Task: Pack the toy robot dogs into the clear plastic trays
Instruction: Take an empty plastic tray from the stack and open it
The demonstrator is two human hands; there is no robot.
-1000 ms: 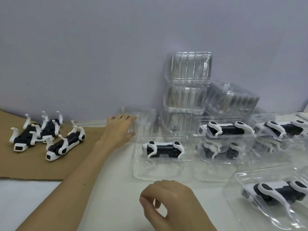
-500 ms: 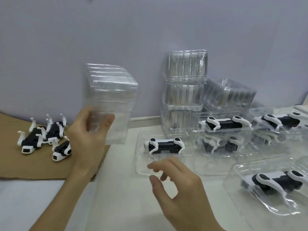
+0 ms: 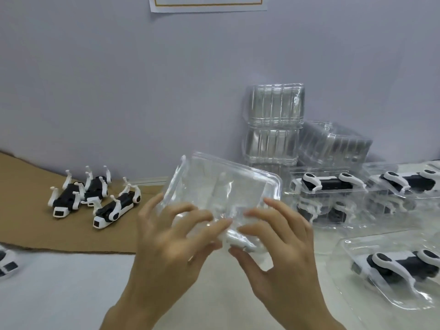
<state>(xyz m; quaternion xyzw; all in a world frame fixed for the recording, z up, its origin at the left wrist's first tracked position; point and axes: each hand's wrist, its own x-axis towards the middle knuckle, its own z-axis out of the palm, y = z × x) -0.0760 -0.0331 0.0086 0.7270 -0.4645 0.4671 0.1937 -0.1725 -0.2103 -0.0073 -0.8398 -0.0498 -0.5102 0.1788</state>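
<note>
We see only the bottom strip of a white paper sheet with an orange border (image 3: 208, 3), cut by the top edge. A black-and-white toy robot dog (image 3: 6, 264) is cropped by the left edge. Through the raised clear plastic tray (image 3: 221, 191), we cannot tell what lies behind.

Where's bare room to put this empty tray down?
For the empty tray: white tabletop front-left, between the near edge of the cardboard sheet and your left hand. Also cardboard in front of the loose robot dogs. Crowded: packed trays on the right, stacked trays behind.
</note>
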